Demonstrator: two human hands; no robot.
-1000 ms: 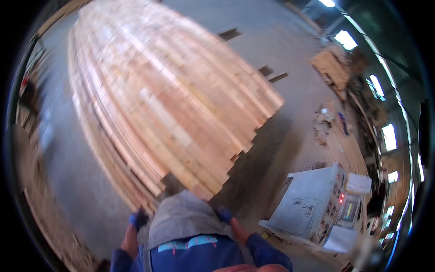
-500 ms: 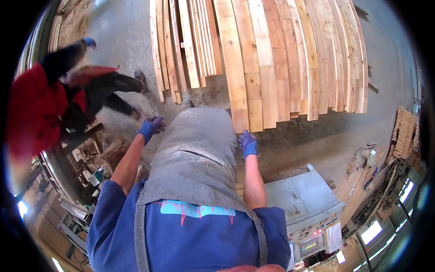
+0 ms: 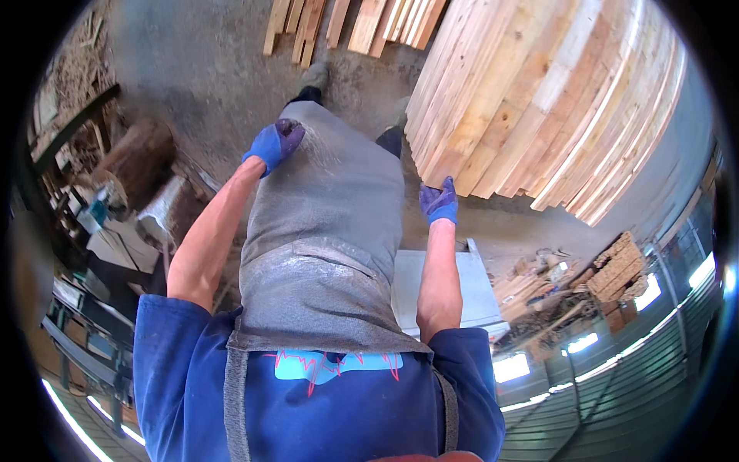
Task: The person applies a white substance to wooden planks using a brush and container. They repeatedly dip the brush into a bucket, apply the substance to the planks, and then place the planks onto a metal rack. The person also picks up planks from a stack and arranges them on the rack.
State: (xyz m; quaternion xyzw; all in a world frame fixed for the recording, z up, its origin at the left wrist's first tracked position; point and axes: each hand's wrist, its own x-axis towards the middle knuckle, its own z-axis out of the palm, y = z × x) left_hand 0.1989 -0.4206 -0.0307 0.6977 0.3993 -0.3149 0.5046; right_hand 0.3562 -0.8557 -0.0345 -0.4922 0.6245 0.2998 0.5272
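Observation:
My right hand, in a blue and purple work glove, is at the near end of a stack of long wooden boards. Its fingers close on the end of a board at the stack's near left corner; the underside of that grip is hidden. My left hand, gloved alike, hangs over the left side of my grey apron. Its fingers are loosely bent and a little apart, with nothing visible in them.
A second, narrower group of wooden strips lies farther off. To the left are a log and a dark metal frame. A pale cabinet stands behind my right forearm. Stacked offcuts lie at the right.
My view has swung, so the board stack now slants and sits farther right. My left hand has come up beside the apron. The person in red has left the view; my right hand stays at the board end.

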